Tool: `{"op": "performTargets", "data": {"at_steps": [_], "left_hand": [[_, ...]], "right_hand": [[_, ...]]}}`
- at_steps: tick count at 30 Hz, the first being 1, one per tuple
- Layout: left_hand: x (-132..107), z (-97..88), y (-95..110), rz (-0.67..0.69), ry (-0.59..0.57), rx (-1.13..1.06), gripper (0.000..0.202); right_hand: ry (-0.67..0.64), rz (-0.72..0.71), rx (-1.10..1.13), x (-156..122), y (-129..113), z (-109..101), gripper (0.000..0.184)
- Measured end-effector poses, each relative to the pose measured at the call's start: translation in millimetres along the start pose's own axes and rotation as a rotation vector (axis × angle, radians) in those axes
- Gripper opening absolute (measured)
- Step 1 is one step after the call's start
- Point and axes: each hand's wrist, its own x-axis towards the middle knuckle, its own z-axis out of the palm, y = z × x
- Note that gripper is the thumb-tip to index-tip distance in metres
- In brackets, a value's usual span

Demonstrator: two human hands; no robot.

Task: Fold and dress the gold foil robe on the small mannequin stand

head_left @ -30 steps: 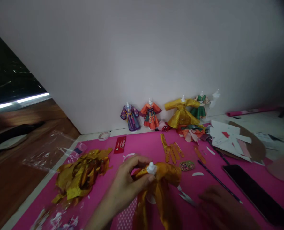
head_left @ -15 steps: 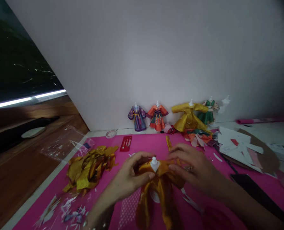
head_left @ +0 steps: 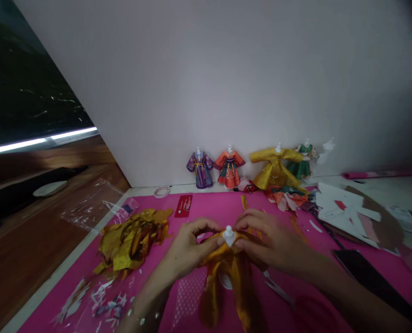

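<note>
A small gold satin doll robe (head_left: pixel 227 266) hangs on a white miniature mannequin (head_left: pixel 229 235), whose neck and upper chest show at the collar. My left hand (head_left: pixel 195 247) pinches the robe's left shoulder near the neck between thumb and fingers. On the other side my right hand (head_left: pixel 261 236) grips the collar edge in the same way, its thumb close to the chest. The front of the robe falls open below, with part of a white round base (head_left: pixel 226 280) between its panels. Scissors with a red handle (head_left: pixel 313 312) lie beside it, under my right forearm.
Crumpled gold fabric scraps (head_left: pixel 133 238) lie at left, near a red card (head_left: pixel 184 206). Dressed mini mannequins, one in purple (head_left: pixel 199 170), one in orange (head_left: pixel 229 170), one in yellow (head_left: pixel 277 169), stand along the wall. Paper pieces (head_left: pixel 348 217) and a black phone-like slab (head_left: pixel 365 275) are at right.
My right hand has moved left from the sleeve to the collar beside the neck. The mannequin has shifted slightly right, and my left hand still grips the shoulder.
</note>
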Motion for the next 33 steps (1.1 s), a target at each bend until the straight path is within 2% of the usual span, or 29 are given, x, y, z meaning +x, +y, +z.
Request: {"op": "performTargets", "data": {"at_steps": [6,10,14,17,20,23,24,25,29,31,33], "left_hand": [[0.2,-2.1,2.2,0.030,-0.001,0.061,0.011],[1.5,-7.6,8.1,0.082,0.010,0.121,0.019],[4.7,-8.7,14.7,0.174,0.042,0.199,0.018],[6.6,-5.6,16.3,0.278,0.057,0.297,0.011],[8.8,-1.2,15.0,0.345,0.063,0.358,0.003],[13.2,1.7,13.5,0.357,0.097,0.375,0.006],[15.5,1.8,13.3,0.356,0.105,0.374,0.007],[18.3,1.2,13.2,0.352,0.109,0.375,0.007],[36.2,-6.9,10.3,0.320,0.191,0.416,0.013],[48.9,-11.6,6.5,0.251,0.221,0.463,0.019],[61.2,-13.4,2.7,0.194,0.279,0.528,0.027]], "right_hand": [[0.024,0.009,-0.014,-0.3,-2.7,0.1,0.011],[0.169,0.014,-0.033,-8.2,-0.8,-9.1,0.020],[0.312,0.118,-0.054,-36.9,9.5,-17.7,0.022],[0.394,0.215,-0.060,-72.1,18.8,-14.9,0.021],[0.394,0.366,-0.041,-117.2,32.3,-5.5,0.021],[0.391,0.537,-0.038,-172.9,58.9,0.9,0.027],[0.459,0.617,-0.066,-193.2,70.9,0.2,0.029],[0.447,0.685,-0.060,-213.6,83.6,-2.6,0.033],[0.678,1.023,-0.144,-283.7,129.0,-31.8,0.052],[0.717,1.101,-0.203,-305.0,144.6,-48.7,0.050],[0.708,1.158,-0.238,-316.3,158.1,-59.8,0.040]]}}
